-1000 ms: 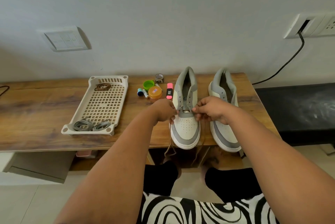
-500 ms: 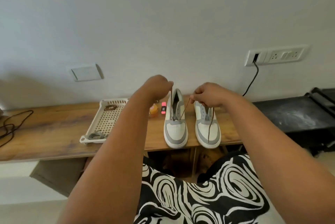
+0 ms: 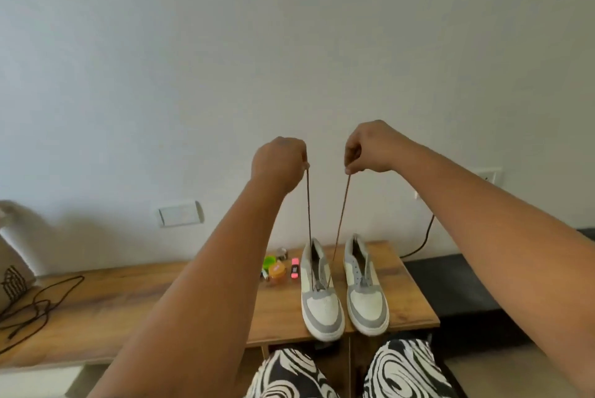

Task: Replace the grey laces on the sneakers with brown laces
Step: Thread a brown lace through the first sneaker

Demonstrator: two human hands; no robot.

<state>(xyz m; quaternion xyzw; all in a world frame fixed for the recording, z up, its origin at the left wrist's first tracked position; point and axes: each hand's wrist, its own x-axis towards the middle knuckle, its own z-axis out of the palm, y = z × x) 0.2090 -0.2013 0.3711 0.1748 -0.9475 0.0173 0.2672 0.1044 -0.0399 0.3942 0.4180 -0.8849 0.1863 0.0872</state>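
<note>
Two white and grey sneakers stand side by side on the wooden table (image 3: 409, 297), toes toward me. A brown lace (image 3: 340, 220) runs through the lowest eyelets of the left sneaker (image 3: 320, 301), and both its ends rise taut above it. My left hand (image 3: 279, 163) pinches one end, my right hand (image 3: 370, 148) pinches the other, both held high in front of the wall. The right sneaker (image 3: 365, 297) has no lace in it. My left forearm hides the tray.
A green lid (image 3: 269, 260), an orange jar (image 3: 277, 269) and a pink highlighter (image 3: 294, 269) lie left of the sneakers. A dark cord (image 3: 35, 304) coils on the table's left part. A black bench (image 3: 457, 285) adjoins on the right, with a cable (image 3: 425, 236) running to a wall socket.
Both hands have risen from the left sneaker's toe eyelets to high above it, drawing the brown lace ends up taut. The view has tilted upward and pulled back.
</note>
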